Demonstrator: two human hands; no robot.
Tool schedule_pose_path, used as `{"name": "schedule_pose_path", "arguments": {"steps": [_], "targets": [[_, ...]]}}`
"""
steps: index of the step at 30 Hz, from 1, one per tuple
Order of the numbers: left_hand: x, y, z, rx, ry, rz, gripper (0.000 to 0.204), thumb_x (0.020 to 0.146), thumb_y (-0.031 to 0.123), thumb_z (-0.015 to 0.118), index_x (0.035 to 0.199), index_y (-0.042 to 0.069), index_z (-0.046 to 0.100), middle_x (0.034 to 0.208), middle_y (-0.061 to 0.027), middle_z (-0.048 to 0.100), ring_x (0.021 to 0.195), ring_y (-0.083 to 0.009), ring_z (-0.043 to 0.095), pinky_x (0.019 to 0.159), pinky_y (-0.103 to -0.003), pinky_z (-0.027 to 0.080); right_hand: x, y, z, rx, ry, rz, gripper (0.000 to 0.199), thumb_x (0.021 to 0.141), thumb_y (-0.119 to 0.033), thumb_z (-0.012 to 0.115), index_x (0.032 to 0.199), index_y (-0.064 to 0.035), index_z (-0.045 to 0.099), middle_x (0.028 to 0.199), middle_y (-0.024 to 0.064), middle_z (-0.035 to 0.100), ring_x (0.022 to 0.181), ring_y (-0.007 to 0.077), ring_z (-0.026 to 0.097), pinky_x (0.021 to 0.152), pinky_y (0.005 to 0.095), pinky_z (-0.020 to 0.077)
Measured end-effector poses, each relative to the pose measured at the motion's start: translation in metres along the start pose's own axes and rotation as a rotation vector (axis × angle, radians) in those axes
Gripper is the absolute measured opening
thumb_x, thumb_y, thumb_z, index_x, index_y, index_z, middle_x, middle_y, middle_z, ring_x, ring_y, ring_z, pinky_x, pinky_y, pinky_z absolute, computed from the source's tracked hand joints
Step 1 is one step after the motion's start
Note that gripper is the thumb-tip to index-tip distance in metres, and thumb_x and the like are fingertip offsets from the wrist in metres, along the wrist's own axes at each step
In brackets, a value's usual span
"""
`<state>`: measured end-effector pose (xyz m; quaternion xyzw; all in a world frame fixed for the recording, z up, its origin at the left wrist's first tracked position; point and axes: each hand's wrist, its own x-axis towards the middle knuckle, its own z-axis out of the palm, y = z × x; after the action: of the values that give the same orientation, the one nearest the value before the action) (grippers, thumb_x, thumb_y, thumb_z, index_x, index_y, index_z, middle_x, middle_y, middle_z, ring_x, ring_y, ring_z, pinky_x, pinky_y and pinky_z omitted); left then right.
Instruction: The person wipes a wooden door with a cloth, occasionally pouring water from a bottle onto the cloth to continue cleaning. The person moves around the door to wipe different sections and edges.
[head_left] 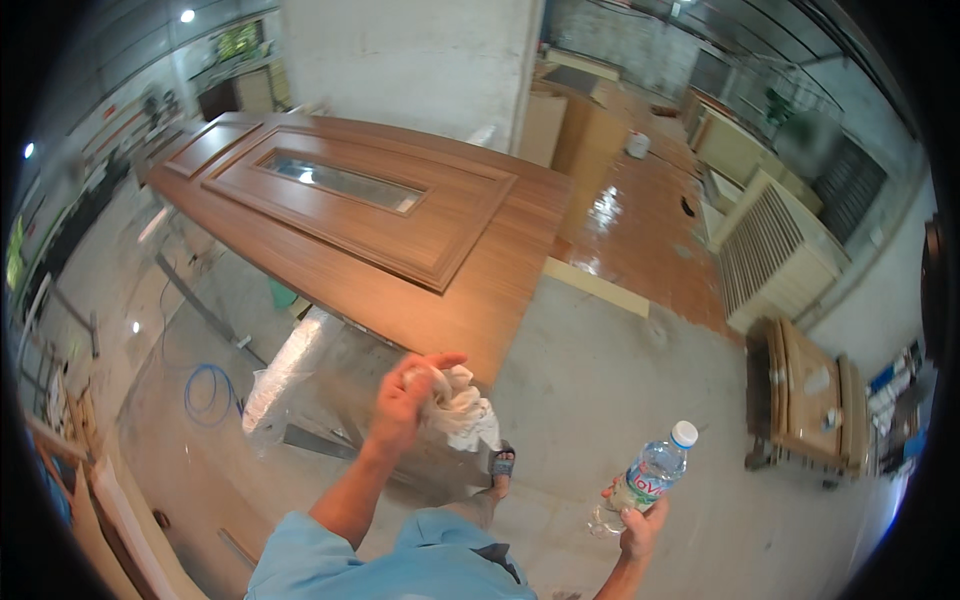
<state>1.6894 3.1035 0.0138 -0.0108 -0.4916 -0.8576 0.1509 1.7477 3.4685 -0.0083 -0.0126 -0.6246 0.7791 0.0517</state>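
Note:
A crumpled white cloth point(468, 408) hangs from my left hand point(408, 398), whose fingers are closed round it. That hand is just off the near corner of a brown wooden door point(490, 310), which lies flat on supports and has a narrow glass pane point(345, 183) in its moulded panel. Well to the right, my right hand point(640, 524) grips a clear plastic bottle point(655, 470) round its lower half. The bottle leans slightly right, its white cap on, and carries a coloured label. Clear liquid appears to be inside.
Wrapped rolled material point(285, 375) and metal support legs point(195, 300) stand under the door's left side. A coiled blue hose point(207, 393) lies on the floor. Stacked cardboard point(805, 390) sits on a trolley at right, near a louvred panel box point(775, 245). A white pillar point(410, 65) rises behind the door.

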Motion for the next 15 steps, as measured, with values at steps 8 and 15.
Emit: {"name": "schedule_pose_path", "arguments": {"steps": [8,15], "targets": [[0.185,0.095,-0.016,-0.483,0.481,0.434,0.037,0.107,0.033,0.045,0.129,0.006,0.058,0.107,-0.0079,0.068,0.102,-0.0229,0.066,0.092,-0.042,0.055,0.24,-0.008,0.027,-0.056,-0.234,-0.022,0.071,0.07,-0.037,0.08,0.119,0.0053,0.051,0.1,0.0163,0.064,0.082,0.0276,0.068,0.073,0.0394,0.0558],[0.272,0.331,0.017,-0.283,-0.061,0.954,0.031,0.103,0.023,0.05,0.123,0.002,0.061,0.11,-0.0114,0.068,0.105,-0.0245,0.066,0.093,-0.038,0.053,0.397,0.007,0.106,0.08,-0.455,0.054,0.072,0.07,-0.033,0.08,0.122,0.0055,0.049,0.102,0.0172,0.062,0.084,0.0279,0.066,0.073,0.0386,0.0547]]}}
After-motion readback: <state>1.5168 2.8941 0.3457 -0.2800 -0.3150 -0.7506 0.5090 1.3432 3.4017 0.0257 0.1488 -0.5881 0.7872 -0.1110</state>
